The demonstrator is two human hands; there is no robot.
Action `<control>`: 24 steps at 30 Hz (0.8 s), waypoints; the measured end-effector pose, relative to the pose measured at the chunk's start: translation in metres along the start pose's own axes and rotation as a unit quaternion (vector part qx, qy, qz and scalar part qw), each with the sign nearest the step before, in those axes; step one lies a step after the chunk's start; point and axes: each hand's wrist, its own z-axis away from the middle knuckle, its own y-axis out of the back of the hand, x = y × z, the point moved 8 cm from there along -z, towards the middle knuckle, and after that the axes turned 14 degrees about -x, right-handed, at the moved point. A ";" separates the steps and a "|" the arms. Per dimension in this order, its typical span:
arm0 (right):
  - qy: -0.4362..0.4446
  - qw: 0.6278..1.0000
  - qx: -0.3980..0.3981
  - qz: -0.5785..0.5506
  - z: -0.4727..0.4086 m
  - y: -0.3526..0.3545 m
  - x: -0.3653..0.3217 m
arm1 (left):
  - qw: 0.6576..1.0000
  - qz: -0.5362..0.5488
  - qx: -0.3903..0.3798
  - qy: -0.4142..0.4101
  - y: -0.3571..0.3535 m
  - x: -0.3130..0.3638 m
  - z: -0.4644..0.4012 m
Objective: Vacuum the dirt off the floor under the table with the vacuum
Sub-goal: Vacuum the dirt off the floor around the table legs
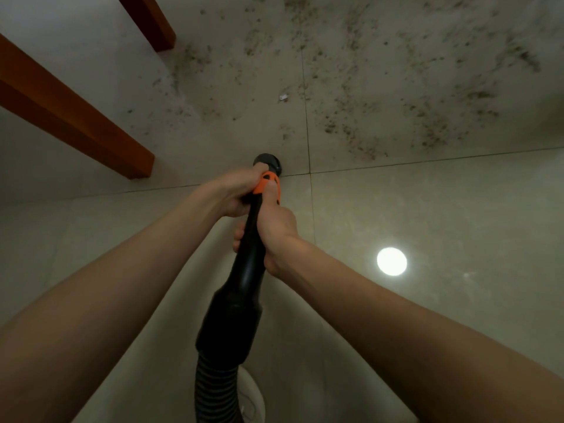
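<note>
Both arms reach forward and down. The left hand (pixel 236 190) and right hand (pixel 276 227) wrap their fingers around the vacuum wand (pixel 248 257), nozzle (pixel 268 162) near the dirt (pixel 351 129).

Floor (pixel 427 209): large pale beige tiles with thin dark grout lines crossing near centre frame. Dark dirt specks (pixel 366 87) lie scattered over the far tiles, densest toward the upper right. One small white scrap (pixel 283 97) lies among them. Two orange-brown wooden table legs (pixel 91 126) stand on the floor at left. A round bright light reflection (pixel 391 261) shows on the near tile.
</note>
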 end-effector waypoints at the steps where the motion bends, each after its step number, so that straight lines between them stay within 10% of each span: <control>1: 0.004 1.000 0.007 -0.001 0.001 0.003 -0.002 | 1.000 -0.003 -0.006 -0.001 -0.005 0.002 -0.001; 24: 0.035 0.999 0.002 0.021 -0.019 0.027 -0.036 | 0.998 0.038 -0.014 -0.053 -0.018 0.033 -0.035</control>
